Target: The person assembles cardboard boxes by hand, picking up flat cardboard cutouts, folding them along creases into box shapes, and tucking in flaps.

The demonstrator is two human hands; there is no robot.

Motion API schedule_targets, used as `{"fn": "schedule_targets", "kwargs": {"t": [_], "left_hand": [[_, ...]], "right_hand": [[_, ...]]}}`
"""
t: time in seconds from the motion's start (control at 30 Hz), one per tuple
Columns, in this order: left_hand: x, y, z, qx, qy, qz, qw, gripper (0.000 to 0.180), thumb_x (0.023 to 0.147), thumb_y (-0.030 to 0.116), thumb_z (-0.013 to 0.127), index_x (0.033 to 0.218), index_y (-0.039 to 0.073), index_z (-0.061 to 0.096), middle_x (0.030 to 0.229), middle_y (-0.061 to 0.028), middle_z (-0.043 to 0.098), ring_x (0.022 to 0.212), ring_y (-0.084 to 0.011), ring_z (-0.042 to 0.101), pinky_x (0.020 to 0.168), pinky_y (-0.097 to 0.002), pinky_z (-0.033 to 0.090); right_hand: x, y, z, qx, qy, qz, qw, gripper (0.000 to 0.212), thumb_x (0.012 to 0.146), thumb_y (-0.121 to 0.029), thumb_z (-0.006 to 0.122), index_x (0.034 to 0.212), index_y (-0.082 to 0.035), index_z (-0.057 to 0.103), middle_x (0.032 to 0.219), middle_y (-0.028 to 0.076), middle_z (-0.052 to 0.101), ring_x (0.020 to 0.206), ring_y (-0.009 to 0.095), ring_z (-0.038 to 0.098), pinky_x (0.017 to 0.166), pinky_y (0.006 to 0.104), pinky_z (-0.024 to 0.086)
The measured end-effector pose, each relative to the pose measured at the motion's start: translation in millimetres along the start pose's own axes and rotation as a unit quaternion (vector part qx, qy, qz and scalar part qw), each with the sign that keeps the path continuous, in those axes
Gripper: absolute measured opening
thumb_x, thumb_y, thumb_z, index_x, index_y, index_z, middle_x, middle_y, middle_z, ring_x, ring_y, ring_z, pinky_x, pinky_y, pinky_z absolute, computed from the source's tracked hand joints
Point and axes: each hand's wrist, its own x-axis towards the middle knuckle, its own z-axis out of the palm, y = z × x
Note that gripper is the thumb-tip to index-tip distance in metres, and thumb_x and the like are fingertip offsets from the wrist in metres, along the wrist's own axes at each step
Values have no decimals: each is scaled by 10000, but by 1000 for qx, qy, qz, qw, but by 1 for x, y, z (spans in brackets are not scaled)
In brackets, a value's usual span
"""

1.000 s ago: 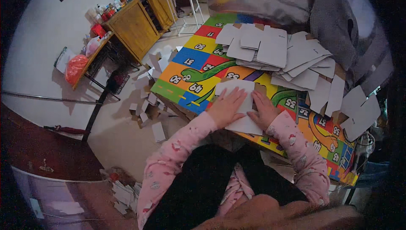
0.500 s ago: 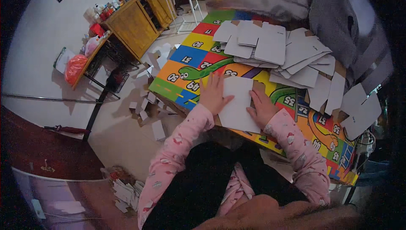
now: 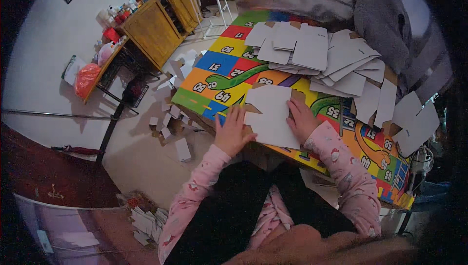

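Observation:
A flat white cardboard box blank [image 3: 270, 119] with brown-sided flaps lies at the near edge of the colourful board-game tabletop [image 3: 214, 65]. At the blank's left edge rests my left hand [image 3: 231, 131], its fingers stretched out and its thumb by the lower left corner. My right hand [image 3: 302, 121] lies along the opposite edge, fingers extended with the thumb on the white face. Neither hand is closed around the blank. Beyond them is a loose pile of similar white blanks [image 3: 310, 48], some overlapping, spread to the far right.
More white blanks [image 3: 414, 123] stand at the table's right end near some cables. Small white cardboard pieces [image 3: 165, 132] are scattered on the floor to the left. A stack of white pieces [image 3: 146, 223] lies on the lower left. A wooden cabinet [image 3: 150, 31] stands against the wall.
My left hand has slid left and toward me, off the blank's face to its edge, uncovering brown flaps there. My right hand has barely moved.

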Motion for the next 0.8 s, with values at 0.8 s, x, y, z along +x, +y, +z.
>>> {"fn": "schedule_targets", "kwargs": {"t": [0.8], "left_hand": [[19,44,-5,-18,44,83,995,860,815,629,553,1470,115,342,1527,-244,237,1403,-447,213,1060,-670,194]], "right_hand": [[36,14,-53,624,-61,369,686,319,897,-182,610,1131,35,620,953,168,687,811,223,667,701,279,545]]}}
